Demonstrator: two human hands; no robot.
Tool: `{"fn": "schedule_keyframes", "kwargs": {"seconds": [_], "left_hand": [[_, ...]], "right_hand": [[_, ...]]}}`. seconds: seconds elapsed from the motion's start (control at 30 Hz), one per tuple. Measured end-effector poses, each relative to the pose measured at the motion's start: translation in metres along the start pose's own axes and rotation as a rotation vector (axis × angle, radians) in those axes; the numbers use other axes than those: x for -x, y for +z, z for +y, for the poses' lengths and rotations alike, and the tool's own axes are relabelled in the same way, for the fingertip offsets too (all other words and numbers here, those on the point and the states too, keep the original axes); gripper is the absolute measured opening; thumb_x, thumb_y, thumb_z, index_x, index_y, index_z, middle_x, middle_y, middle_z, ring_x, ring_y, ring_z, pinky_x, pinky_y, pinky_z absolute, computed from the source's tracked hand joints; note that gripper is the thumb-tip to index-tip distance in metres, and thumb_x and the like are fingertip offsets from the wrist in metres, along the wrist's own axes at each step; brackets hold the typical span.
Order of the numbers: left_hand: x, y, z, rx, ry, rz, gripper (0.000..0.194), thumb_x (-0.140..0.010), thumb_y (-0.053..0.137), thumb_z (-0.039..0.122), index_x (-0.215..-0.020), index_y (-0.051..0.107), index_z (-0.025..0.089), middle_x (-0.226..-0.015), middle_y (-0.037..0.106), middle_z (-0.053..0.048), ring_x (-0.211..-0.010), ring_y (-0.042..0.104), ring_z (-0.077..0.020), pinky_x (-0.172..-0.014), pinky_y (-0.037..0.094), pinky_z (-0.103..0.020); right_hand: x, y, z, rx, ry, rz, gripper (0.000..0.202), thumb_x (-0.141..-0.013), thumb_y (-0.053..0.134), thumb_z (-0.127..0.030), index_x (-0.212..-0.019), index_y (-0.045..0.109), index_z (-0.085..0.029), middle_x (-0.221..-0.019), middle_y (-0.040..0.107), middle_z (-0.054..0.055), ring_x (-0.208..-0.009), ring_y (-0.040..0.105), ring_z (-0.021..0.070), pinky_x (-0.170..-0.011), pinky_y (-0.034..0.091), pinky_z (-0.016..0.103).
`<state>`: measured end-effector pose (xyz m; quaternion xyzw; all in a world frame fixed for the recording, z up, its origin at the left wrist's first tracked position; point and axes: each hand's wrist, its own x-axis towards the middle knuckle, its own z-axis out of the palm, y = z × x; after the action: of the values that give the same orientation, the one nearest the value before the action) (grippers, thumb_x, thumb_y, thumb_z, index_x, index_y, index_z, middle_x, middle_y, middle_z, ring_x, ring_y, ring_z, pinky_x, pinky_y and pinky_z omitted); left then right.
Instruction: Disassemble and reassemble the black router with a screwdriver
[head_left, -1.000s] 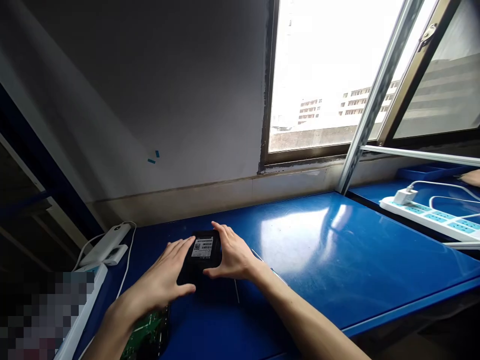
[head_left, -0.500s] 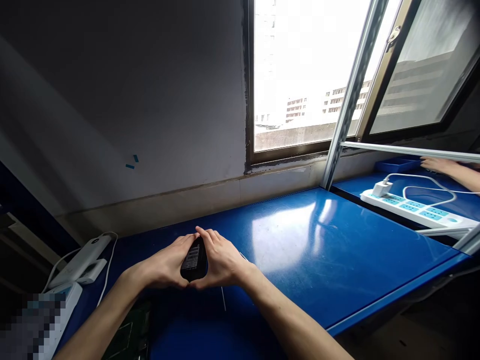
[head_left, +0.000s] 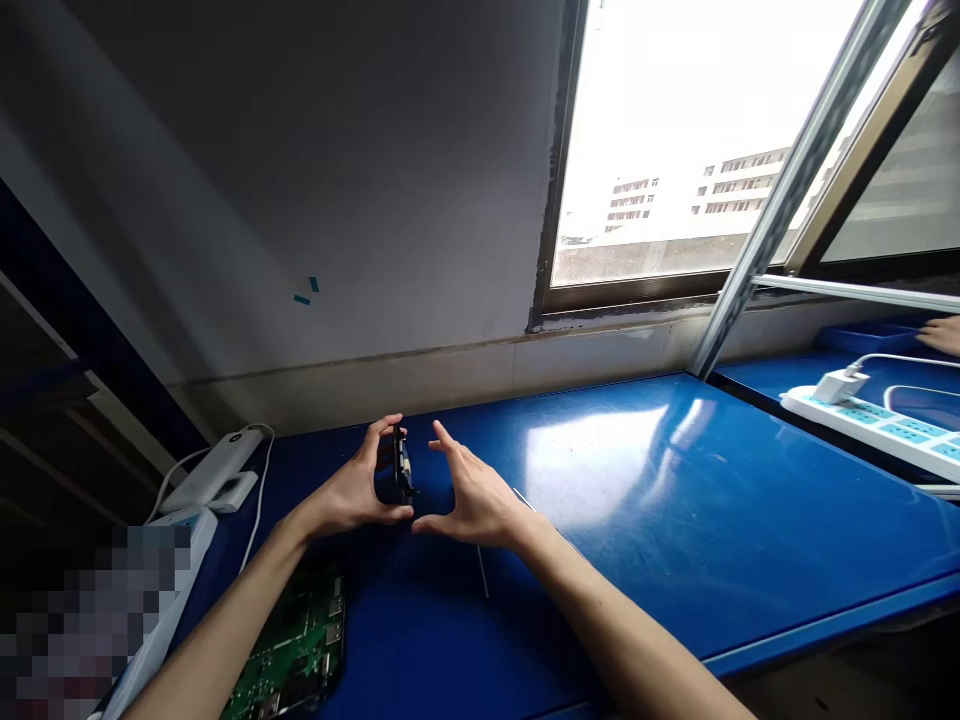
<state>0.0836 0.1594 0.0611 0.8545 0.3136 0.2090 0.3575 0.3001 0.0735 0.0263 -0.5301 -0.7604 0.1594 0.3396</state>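
My left hand (head_left: 352,490) grips a small flat black device (head_left: 402,468) between its thumb and fingers, holding it upright above the blue table (head_left: 450,650). The device is turned nearly edge-on, with small parts showing along its side, so I cannot make out its exact kind. Just to the right, my right hand (head_left: 480,495) is open, thumb and fingers apart, not touching the device. Below my left forearm lies a green circuit board (head_left: 296,645), partly covered by that arm. A thin metal rod (head_left: 482,572) lies under my right hand.
At the left edge stand white power strips (head_left: 206,475) with a white cable. A metal shelf post (head_left: 757,240) rises at the back right, before a window. Beyond it lie another power strip (head_left: 885,425), a blue tray (head_left: 862,335) and another person's hand (head_left: 941,335).
My right hand has come off the black device and moved right, opening. My left hand keeps it, now turned edge-on, its label out of sight. The view has swung left.
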Motion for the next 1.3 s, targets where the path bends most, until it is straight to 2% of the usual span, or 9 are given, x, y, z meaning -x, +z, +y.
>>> {"fn": "schedule_keyframes", "kwargs": {"seconds": [0.1,0.23,0.37,0.5,0.67,0.87,0.97,1.13,1.3], "left_hand": [[0.006,-0.001,-0.012,0.028,-0.021,0.049,0.112,-0.068,0.085,0.037,-0.152,0.011,0.030,-0.156,0.037,-0.018,-0.145,0.043,-0.0320,-0.119,0.034,-0.052],[0.017,-0.006,-0.028,0.046,-0.066,0.084,0.108,-0.071,0.083,0.041,-0.151,0.012,0.027,-0.159,0.034,-0.019,-0.145,0.043,-0.0311,-0.119,0.036,-0.049],[0.028,-0.010,-0.038,0.012,-0.157,0.071,0.104,-0.070,0.083,0.042,-0.151,0.021,0.022,-0.158,0.036,-0.022,-0.143,0.045,-0.0341,-0.116,0.040,-0.050],[0.029,-0.010,-0.041,-0.065,-0.218,0.055,0.103,-0.066,0.085,0.042,-0.151,0.031,0.020,-0.152,0.045,-0.020,-0.141,0.047,-0.0381,-0.114,0.042,-0.052],[0.022,-0.012,-0.039,-0.152,-0.223,0.041,0.103,-0.062,0.086,0.048,-0.149,0.038,0.020,-0.153,0.045,-0.018,-0.139,0.048,-0.0393,-0.115,0.041,-0.052],[0.019,-0.016,-0.037,-0.186,-0.262,0.036,0.107,-0.055,0.088,0.053,-0.146,0.045,0.018,-0.150,0.050,-0.019,-0.138,0.049,-0.0432,-0.114,0.042,-0.055],[0.019,-0.016,-0.038,-0.171,-0.283,0.053,0.105,-0.055,0.088,0.056,-0.144,0.048,0.018,-0.149,0.051,-0.019,-0.138,0.049,-0.0436,-0.114,0.041,-0.055],[0.016,-0.018,-0.046,-0.081,-0.324,0.100,0.102,-0.060,0.086,0.060,-0.143,0.046,0.016,-0.146,0.055,-0.021,-0.135,0.054,-0.0407,-0.112,0.044,-0.053],[0.014,-0.022,-0.052,0.036,-0.374,0.196,0.093,-0.067,0.080,0.064,-0.140,0.046,0.016,-0.142,0.059,-0.021,-0.136,0.055,-0.0374,-0.112,0.044,-0.051]], "right_hand": [[-0.001,0.002,0.000,0.042,0.018,0.000,0.127,-0.074,0.086,-0.048,-0.164,0.000,-0.022,-0.151,0.051,0.021,-0.143,0.046,0.0374,-0.112,0.044,0.057],[-0.002,0.005,0.002,0.081,0.019,0.010,0.117,-0.078,0.083,-0.046,-0.164,0.007,-0.023,-0.148,0.053,0.018,-0.139,0.049,0.0364,-0.111,0.046,0.057],[-0.002,0.006,0.003,0.087,0.012,0.034,0.110,-0.081,0.081,-0.043,-0.163,0.011,-0.023,-0.143,0.056,0.017,-0.135,0.052,0.0342,-0.111,0.047,0.055],[-0.002,0.004,0.001,0.104,0.011,0.029,0.107,-0.082,0.080,-0.041,-0.163,0.013,-0.021,-0.141,0.057,0.017,-0.135,0.051,0.0340,-0.111,0.047,0.054],[-0.002,0.004,0.000,0.151,0.002,0.044,0.097,-0.083,0.078,-0.042,-0.160,0.022,-0.021,-0.139,0.058,0.017,-0.132,0.053,0.0339,-0.110,0.048,0.055],[-0.005,0.005,-0.001,0.354,0.077,0.120,0.057,-0.096,0.065,-0.036,-0.146,0.048,-0.015,-0.125,0.066,0.014,-0.117,0.060,0.0297,-0.101,0.053,0.046],[-0.005,0.005,-0.002,0.387,0.117,0.134,0.045,-0.098,0.062,-0.033,-0.139,0.056,-0.014,-0.121,0.067,0.015,-0.114,0.060,0.0301,-0.098,0.053,0.044],[-0.005,0.006,-0.001,0.424,0.156,0.134,0.042,-0.098,0.061,-0.034,-0.135,0.060,-0.015,-0.119,0.068,0.014,-0.114,0.061,0.0300,-0.097,0.052,0.042],[-0.005,0.006,-0.003,0.450,0.174,0.118,0.041,-0.099,0.059,-0.037,-0.135,0.061,-0.016,-0.120,0.069,0.012,-0.115,0.060,0.0290,-0.098,0.051,0.040]]}}
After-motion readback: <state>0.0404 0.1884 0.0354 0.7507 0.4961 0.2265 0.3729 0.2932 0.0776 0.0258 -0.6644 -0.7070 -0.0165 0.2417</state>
